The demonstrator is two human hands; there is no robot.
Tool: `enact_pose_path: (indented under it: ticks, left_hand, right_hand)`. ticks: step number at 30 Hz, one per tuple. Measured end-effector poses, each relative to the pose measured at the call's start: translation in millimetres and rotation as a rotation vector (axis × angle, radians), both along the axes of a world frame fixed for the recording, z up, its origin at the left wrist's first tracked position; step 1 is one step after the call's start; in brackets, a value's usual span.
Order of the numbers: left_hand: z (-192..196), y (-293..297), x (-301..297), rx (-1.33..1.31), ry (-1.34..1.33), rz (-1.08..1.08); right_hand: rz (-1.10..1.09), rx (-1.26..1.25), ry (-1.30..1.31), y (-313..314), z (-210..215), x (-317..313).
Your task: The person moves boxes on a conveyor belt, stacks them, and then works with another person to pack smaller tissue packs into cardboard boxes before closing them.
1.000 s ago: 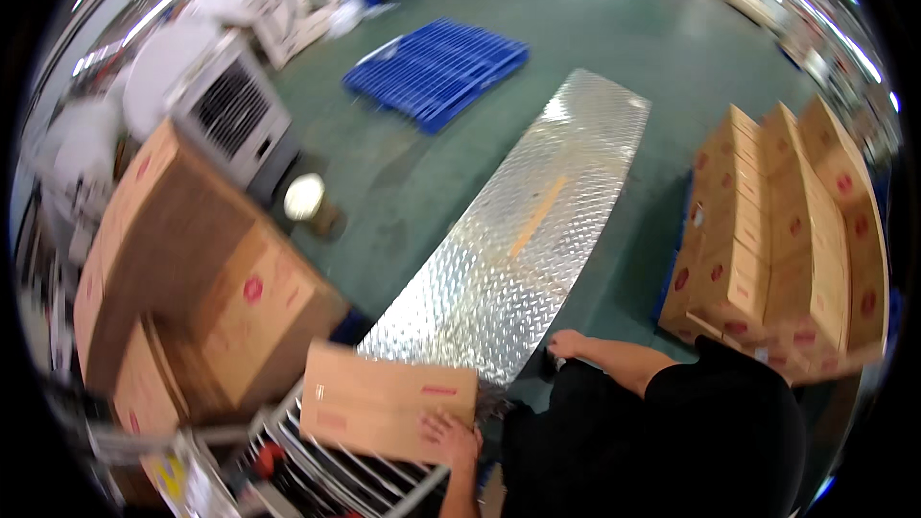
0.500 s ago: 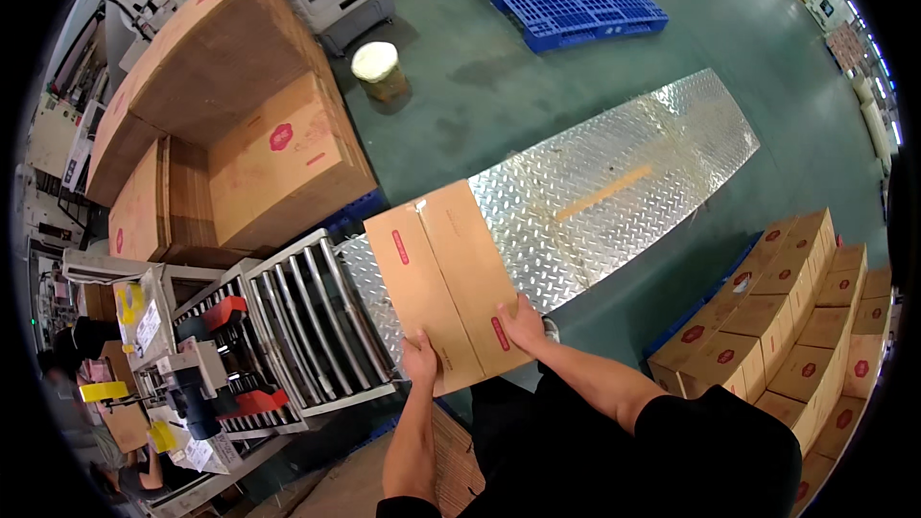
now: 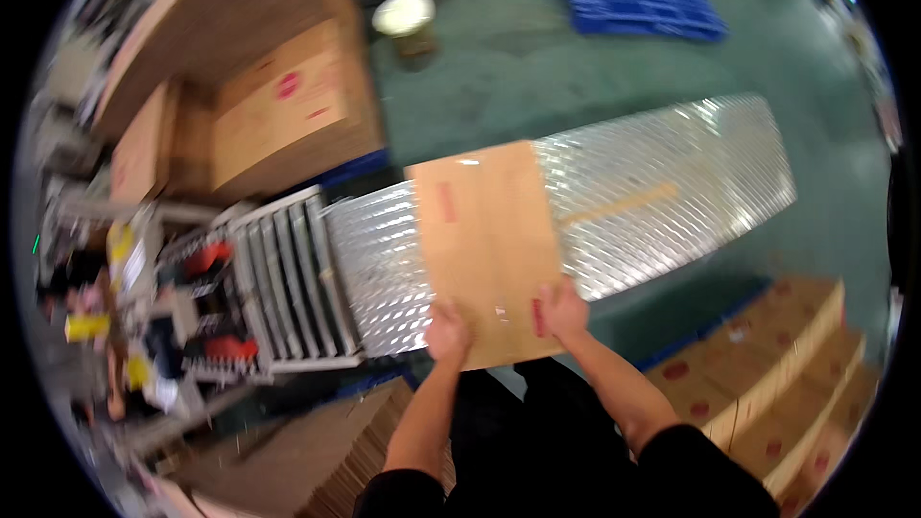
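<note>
Shows a brown carton (image 3: 487, 247) clear of the roller conveyor (image 3: 285, 280) and over the patterned metal plate (image 3: 686, 149), but not yet released, gripped at opposite edges of its nearer end by the left hand (image 3: 448, 334) and right hand (image 3: 562, 311), with curled fingers partly hidden from view.

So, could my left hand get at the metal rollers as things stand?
Probably not without letting go: your left hand is gripping the cardboard box near one corner. Otherwise the way looks free, with only the metal sheet showing between that hand and the rollers.
</note>
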State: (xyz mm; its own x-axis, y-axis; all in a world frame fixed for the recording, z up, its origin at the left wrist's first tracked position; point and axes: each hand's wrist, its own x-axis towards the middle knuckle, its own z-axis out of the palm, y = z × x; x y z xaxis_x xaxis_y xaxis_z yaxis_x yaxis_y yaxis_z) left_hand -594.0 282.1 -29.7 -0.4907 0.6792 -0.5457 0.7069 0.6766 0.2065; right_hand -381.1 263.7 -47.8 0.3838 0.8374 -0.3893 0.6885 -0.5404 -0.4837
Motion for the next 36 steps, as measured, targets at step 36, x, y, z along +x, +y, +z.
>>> enact_pose_path:
  ticks: [36]
  left_hand:
    - [4, -13, -13, 0.201, -0.185, -0.026]
  right_hand:
    - [0.104, 0.228, 0.038, -19, -32, 12]
